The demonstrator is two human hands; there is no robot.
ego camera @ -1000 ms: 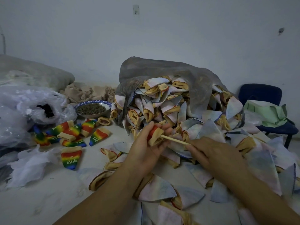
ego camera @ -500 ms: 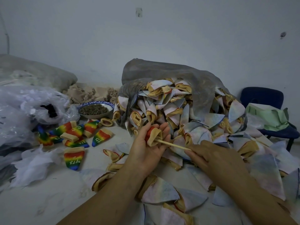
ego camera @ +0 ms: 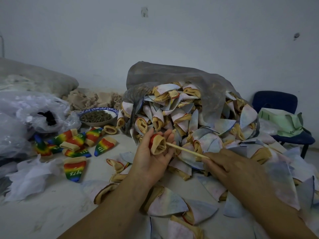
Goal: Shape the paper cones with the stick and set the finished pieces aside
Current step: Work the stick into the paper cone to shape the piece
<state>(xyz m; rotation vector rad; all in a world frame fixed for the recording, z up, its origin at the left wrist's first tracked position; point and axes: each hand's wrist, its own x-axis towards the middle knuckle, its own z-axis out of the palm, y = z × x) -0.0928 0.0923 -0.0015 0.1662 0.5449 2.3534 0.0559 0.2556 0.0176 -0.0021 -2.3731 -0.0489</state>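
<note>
My left hand (ego camera: 151,159) grips a small cone (ego camera: 158,144) with a red outside and a tan open mouth that faces me. My right hand (ego camera: 229,168) pinches a thin wooden stick (ego camera: 184,150), whose tip sits at the right rim of the cone's mouth. Behind my hands rises a big heap of pale, unshaped cones (ego camera: 189,118) spilling from a grey bag (ego camera: 172,75). Several rainbow-coloured finished cones (ego camera: 76,142) lie on the white surface to the left.
A blue-rimmed bowl of dark bits (ego camera: 98,116) stands behind the rainbow cones. Crumpled clear plastic bags (ego camera: 25,118) fill the left side. A blue chair (ego camera: 284,121) with green paper on it stands at the right. Loose pale cones (ego camera: 165,202) lie under my forearms.
The stick has slid out of the cone, so its tip now rests at the mouth's rim. My left hand has turned the cone's opening more towards me.
</note>
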